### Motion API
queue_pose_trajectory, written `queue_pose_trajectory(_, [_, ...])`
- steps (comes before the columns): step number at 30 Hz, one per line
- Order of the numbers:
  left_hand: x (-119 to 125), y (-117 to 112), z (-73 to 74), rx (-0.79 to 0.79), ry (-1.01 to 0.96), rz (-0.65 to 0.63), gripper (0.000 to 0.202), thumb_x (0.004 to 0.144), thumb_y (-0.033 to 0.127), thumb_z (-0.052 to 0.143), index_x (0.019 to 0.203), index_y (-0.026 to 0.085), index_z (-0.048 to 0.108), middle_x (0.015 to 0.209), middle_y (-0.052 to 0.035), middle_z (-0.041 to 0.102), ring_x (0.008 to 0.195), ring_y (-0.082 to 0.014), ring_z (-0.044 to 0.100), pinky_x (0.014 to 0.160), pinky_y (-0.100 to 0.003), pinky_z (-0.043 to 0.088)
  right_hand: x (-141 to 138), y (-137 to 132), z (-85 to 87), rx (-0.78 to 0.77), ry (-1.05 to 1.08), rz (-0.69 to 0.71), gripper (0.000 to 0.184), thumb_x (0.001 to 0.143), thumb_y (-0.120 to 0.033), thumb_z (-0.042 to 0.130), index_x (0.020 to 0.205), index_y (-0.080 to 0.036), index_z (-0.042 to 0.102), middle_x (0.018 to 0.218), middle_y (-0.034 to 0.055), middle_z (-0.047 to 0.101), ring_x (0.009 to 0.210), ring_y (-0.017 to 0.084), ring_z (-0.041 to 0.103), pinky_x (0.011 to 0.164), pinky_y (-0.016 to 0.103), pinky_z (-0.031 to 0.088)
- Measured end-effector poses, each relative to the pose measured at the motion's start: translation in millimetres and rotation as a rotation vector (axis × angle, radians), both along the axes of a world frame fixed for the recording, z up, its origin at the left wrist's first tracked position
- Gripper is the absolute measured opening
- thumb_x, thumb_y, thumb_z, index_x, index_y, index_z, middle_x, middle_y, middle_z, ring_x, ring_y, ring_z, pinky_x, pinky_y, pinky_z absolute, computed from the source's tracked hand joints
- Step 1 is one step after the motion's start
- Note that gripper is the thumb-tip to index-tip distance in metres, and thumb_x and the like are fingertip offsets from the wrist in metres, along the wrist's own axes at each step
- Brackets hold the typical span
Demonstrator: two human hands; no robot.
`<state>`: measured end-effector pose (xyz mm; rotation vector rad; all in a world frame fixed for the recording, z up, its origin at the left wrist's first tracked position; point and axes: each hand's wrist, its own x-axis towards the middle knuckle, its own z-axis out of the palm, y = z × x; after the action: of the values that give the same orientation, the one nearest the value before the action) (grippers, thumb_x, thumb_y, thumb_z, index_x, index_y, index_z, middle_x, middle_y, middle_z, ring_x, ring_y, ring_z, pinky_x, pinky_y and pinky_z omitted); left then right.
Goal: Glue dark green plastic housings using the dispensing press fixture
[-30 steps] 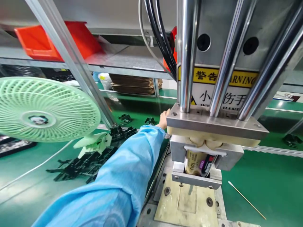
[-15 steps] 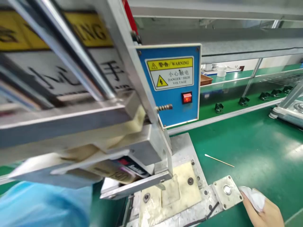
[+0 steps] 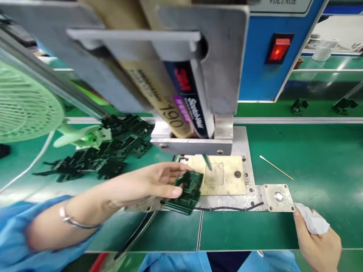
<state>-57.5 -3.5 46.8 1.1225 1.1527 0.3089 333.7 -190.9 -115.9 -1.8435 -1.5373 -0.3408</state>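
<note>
Covering the bench (image 3: 312,158): green matting.

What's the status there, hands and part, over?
Left hand grips dark plastic part beside fixture plate. Right hand holds white cloth. Nozzle overhangs plate.

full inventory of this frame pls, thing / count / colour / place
black part: 1, dark, in left hand beside fixture plate
fixture plate: 1, cream, under nozzle
adhesive cartridge: 1, tan and black, clamped in dispenser
button plate: 1, silver, right of fixture
swab stick: 1, pale, on green mat
parts pile: many, black, left of dispenser
fan: 1, mint green, far left
red switch: 1, lit, blue panel
white cloth: 1, in right hand
left hand: grip on part
right hand: holding cloth
</note>
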Motion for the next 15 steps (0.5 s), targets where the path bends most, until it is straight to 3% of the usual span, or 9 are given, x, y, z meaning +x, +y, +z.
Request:
queue_pose_trajectory(3, [29,-11,-16.3,-0.131,-0.113,-0.058,0.069,0.061,0.032,0.091,0.121,0.012,0.063,0.120,-0.0089,0.069,0.120,-0.0237,0.061,0.095,-0.029,0.049,2,4,3.0,0.051,-0.062,0.034,0.029,0.099,-0.028,0.062,0.075,-0.019,0.074,0.066,0.0044,0.071,0.059,0.022,0.071,0.058,0.029,0.055])
queue_pose_trajectory(7, [53,-4,-27.2,-0.106,-0.217,-0.044,0.055,0.063,0.029,0.094,0.106,0.015,0.064,0.117,-0.0082,0.066,0.103,-0.0193,0.064,0.091,-0.030,0.051,4,6,0.0,0.091,-0.085,0.043,0.032,0.097,-0.025,0.063,0.067,-0.020,0.072,0.062,0.0035,0.068,0.058,0.021,0.070,0.056,0.028,0.052])
queue_pose_trajectory(12, [56,10,-44.3,0.215,-0.199,-0.059,0.058,0.066,0.029,0.090,0.110,0.017,0.054,0.097,-0.0033,0.061,0.091,-0.0165,0.059,0.089,-0.034,0.050,5,7,-3.7,0.126,-0.054,0.045,0.022,0.096,-0.026,0.065,0.081,-0.018,0.078,0.070,0.0044,0.074,0.066,0.022,0.073,0.067,0.028,0.057])
queue_pose_trajectory(15, [57,8,-60.8,0.437,-0.120,-0.102,0.065,0.071,0.033,0.085,0.120,0.019,0.045,0.100,-0.0044,0.059,0.091,-0.0187,0.059,0.088,-0.038,0.051,3,7,-3.2,0.112,0.027,0.023,0.027,0.096,-0.034,0.064,0.081,-0.017,0.077,0.074,0.0065,0.075,0.068,0.024,0.074,0.071,0.031,0.058])
